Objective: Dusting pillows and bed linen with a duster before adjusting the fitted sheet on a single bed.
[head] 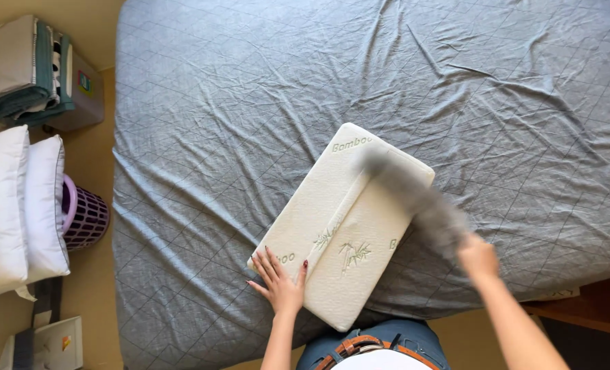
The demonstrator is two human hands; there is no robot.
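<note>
Using the pillow [343, 223] as my landmark and going left to right: far left of it, off the bed [202, 103] on the floor, I count one stack of folded linens on a grey box [34, 72], three white pillows [17, 205] stood side by side, though the leftmost is cut by the frame edge so maybe more, one purple laundry basket [86, 216] just behind them, and a white flat item [51, 342] low in the corner, can't tell what it is. Next, my left hand [281, 281] lies flat, fingers spread wide, palm down on the pillow's near-left corner, pinning it and holding nothing. The pillow itself, one of them, sits diagonal on the grey quilted sheet near the bed's front edge, just ahead of my waist. It is cream knit with a leaf print and a raised fold or wedge line down the middle. My judgement: foam block, light, soft but keeps its shape, cover a bit grippy, not fragile. It is best taken by a long edge or a corner, with a flat palm to steady it. Right of the pillow, my right hand [480, 257] is closed around one grey cloth [415, 192], motion-blurred, which reaches from the hand across the pillow's far-right corner. It looks like a limp, light pillowcase, though the blur leaves that unsure. I'd take it by a hem. That makes two hands, both mine, and nobody else in view.
</note>
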